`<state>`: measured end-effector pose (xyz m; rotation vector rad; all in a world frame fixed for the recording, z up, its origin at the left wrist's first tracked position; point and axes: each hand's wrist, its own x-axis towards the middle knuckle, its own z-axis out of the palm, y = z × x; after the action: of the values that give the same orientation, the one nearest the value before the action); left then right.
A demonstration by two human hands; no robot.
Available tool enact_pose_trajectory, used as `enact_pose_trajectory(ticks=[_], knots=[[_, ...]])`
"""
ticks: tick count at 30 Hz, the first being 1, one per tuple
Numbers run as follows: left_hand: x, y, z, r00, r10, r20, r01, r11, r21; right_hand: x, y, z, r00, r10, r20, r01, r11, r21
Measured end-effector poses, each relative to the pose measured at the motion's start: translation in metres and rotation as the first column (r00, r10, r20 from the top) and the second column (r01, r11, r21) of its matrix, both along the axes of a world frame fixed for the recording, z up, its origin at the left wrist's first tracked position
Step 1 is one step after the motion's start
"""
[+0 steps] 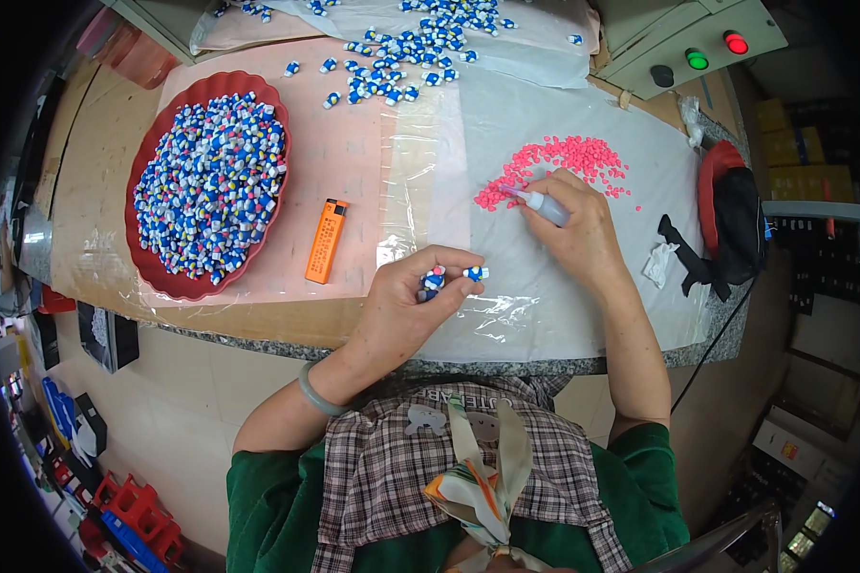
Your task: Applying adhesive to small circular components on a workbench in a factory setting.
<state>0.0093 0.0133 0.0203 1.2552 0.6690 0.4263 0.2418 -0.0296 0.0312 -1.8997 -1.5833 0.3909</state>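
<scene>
Left hand (398,313) curled, pinching a small blue-and-white moulded figure (475,273) between thumb and forefinger above the translucent white plastic sheet (545,320), with further small figures (434,281) gathered within the bent fingers. Right hand (586,229) closed around a small translucent squeeze bottle (550,208), its pinkish tip directed leftward at the near end of a scattered heap of tiny bright-pink pieces (578,153); contact between tip and pieces cannot be determined. To the left lie an orange plastic lighter (326,242) and a scalloped red bowl (193,289) filled with similar figures. Loose blue-and-white figures (392,69) are strewn along the far side.
</scene>
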Motion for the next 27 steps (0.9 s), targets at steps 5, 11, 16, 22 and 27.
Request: enact_pose_trajectory(ticks=[5,11,16,22,27], knots=[[0.0,0.0,-0.003,1.0,-0.012,-0.001,0.012,1.0,0.015,0.004,-0.005,-0.003,0.998,-0.027,-0.057,0.027,1.0,0.009],[0.001,-0.001,-0.003,1.0,-0.004,-0.001,0.004,1.0,0.014,-0.002,-0.004,-0.001,0.995,-0.016,0.103,0.015,1.0,0.014],[0.001,-0.001,-0.005,1.0,-0.001,0.021,-0.001,0.997,0.079,-0.002,-0.001,0.006,0.987,0.061,0.147,-0.044,0.992,-0.115],[0.001,-0.001,0.0,0.998,0.032,0.047,-0.028,0.997,-0.074,-0.009,-0.014,0.013,0.916,0.004,-0.402,-0.059,0.991,-0.124],[0.001,-0.002,-0.001,0.999,0.029,0.015,-0.03,0.999,0.015,-0.032,-0.031,0.024,0.74,-0.018,-0.673,-0.117,0.981,-0.155]])
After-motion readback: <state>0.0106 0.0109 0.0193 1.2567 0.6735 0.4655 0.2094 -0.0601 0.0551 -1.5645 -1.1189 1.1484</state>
